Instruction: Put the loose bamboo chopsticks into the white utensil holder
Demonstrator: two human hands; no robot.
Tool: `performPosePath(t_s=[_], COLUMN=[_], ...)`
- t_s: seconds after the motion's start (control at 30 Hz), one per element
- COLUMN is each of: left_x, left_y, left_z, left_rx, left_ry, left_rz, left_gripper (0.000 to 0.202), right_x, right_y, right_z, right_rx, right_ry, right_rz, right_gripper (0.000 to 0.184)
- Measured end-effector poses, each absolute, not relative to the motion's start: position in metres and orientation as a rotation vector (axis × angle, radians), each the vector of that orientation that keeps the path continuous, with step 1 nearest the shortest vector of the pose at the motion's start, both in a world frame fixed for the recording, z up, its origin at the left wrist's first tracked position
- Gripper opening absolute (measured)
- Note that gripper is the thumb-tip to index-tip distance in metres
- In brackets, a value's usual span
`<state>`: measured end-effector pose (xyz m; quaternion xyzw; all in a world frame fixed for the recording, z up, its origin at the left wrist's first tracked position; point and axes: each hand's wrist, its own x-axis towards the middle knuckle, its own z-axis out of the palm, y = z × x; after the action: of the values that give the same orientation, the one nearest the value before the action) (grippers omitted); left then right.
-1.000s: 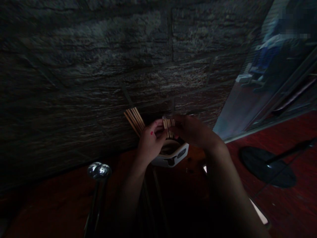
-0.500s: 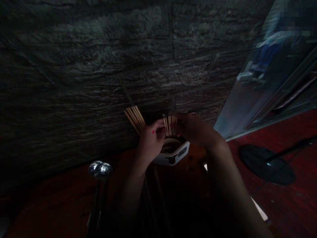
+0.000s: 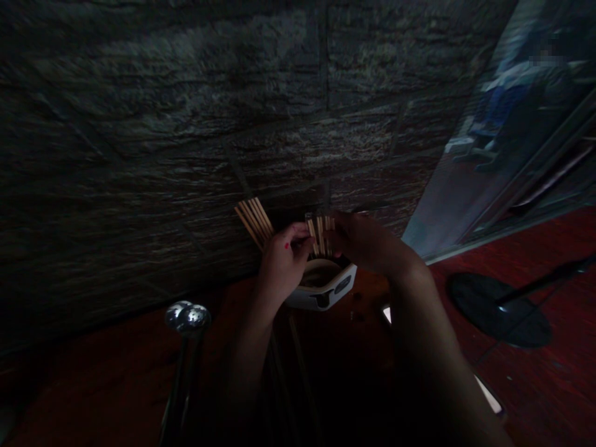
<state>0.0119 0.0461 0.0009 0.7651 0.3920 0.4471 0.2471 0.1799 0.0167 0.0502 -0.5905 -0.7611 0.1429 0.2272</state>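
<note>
Dim light leaves much in shadow. A row of slim wooden chopsticks [image 3: 321, 233] stands roughly upright between my two hands. My left hand [image 3: 286, 257] pinches them from the left, thumb and fingertips together. On the other side, my right hand [image 3: 356, 242] has its fingers closed around their right edge, mostly in shadow. Just below is a white angular container [image 3: 310, 301] with dark markings and an open top. A second bunch of chopsticks [image 3: 254, 220] slants up from behind my left hand; its lower ends are hidden, so I cannot tell what supports it.
Two shiny round-headed metal utensils [image 3: 189, 316] rise at the left. A rough stone wall [image 3: 209, 124] stands behind the dark brown tabletop [image 3: 116, 372]. At right are a round black stand base [image 3: 498, 310] on the red floor and a glass panel [image 3: 447, 186], with a person beyond.
Both hands stay around the chopsticks with only slight finger shifts. The view has moved a little; the container and the slanted bunch are where they were.
</note>
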Motion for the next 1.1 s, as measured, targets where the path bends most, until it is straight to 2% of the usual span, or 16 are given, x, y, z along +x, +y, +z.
performPosePath(t_s=[0.4,0.63,1.1], left_x=[0.0149,0.0165,0.0173], left_y=[0.0444,0.0472,0.0476], left_z=[0.0003,-0.0036,-0.0048], left_rx=[2.107,2.068,2.018], left_ry=[1.133,1.123,1.062], left_rz=[1.182,1.174,1.176], left_gripper=[0.016,0.025,0.017], right_x=[0.1802,0.1814,0.1826], right_y=[0.0208,0.0237,0.0248], right_z=[0.0483,0.0464,0.0417], right_rx=[-1.603,-1.565,-1.489], right_ry=[-2.072,-2.062,-2.027], right_rz=[0.462,0.5,0.527], right_gripper=[0.018,0.019,0.015])
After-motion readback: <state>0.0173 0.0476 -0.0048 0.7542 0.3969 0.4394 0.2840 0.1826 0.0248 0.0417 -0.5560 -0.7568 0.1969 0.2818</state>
